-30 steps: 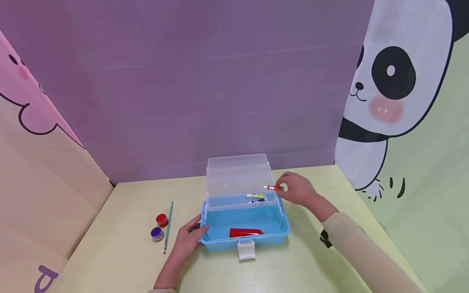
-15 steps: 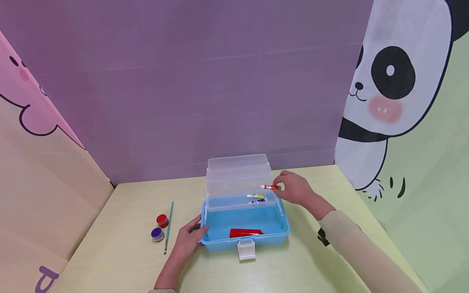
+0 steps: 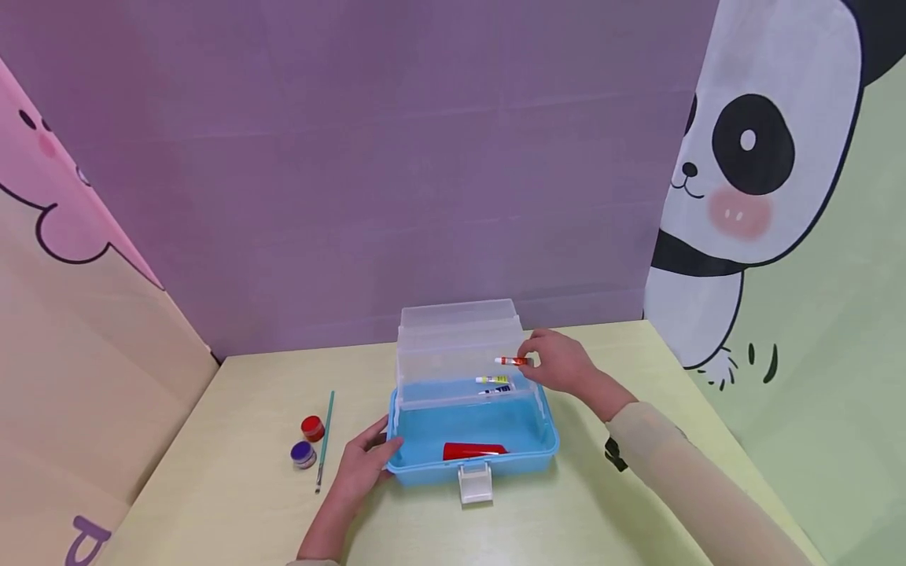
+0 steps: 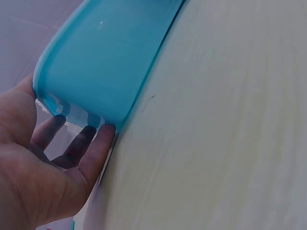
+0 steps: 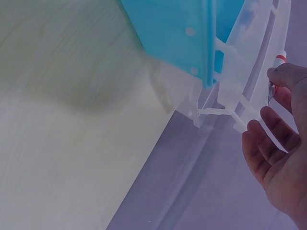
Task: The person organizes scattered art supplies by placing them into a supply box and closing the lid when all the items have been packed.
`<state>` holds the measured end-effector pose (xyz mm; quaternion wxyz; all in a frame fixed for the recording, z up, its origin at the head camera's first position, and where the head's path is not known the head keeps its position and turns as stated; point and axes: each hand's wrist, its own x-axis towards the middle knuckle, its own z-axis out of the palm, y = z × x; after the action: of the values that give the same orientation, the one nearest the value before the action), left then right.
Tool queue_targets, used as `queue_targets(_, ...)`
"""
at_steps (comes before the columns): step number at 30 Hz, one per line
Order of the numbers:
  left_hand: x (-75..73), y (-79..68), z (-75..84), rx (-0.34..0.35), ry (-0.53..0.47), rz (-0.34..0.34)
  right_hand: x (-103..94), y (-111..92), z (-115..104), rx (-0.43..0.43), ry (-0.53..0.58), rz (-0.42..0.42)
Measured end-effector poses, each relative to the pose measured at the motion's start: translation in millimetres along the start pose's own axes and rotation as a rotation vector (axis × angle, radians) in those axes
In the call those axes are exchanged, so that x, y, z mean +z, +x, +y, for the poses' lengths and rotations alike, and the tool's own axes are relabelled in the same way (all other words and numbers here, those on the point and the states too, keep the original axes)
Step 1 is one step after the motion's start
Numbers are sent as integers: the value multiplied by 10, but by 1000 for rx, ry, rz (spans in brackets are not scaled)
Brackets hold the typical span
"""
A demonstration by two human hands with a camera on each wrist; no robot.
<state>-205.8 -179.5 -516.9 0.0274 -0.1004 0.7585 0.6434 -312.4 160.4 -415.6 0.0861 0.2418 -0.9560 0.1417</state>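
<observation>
A blue plastic storage box (image 3: 488,465) stands on the table with its clear tiered trays (image 3: 460,346) raised behind it. My left hand (image 3: 361,464) grips the box's left side, thumb at the rim and fingertips against the outer wall (image 4: 96,57). My right hand (image 3: 559,362) pinches a small red paint tube (image 3: 508,361) between thumb and index finger, above the right part of the trays; its other fingers are loosely curled. A yellow paint tube (image 3: 493,380) and a dark blue paint tube (image 3: 498,390) lie in the lower tray. Inside the box, near its front wall, lies a red tube (image 3: 473,450).
Left of the box are a red-lidded paint jar (image 3: 312,428), a purple-lidded paint jar (image 3: 303,454) and a thin teal paintbrush (image 3: 325,440). A white latch (image 3: 475,483) hangs from the box front. A purple wall (image 3: 453,157) stands behind the table.
My right hand has moved slightly left with the red paint tube, further over the trays. The left hand has stayed on the box.
</observation>
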Motion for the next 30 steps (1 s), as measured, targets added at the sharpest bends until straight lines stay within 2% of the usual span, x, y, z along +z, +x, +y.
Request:
queue_targets(7,14,34,-27,-24,11,18,9,23,-67,5,24,-6)
queue_targets(19,2,31,-27,-21,2,14,51,82,-98,-4,14,-9)
queue_targets(30,-27,149,-96,-28,-14,-6,152,174,-135,20,8,-5)
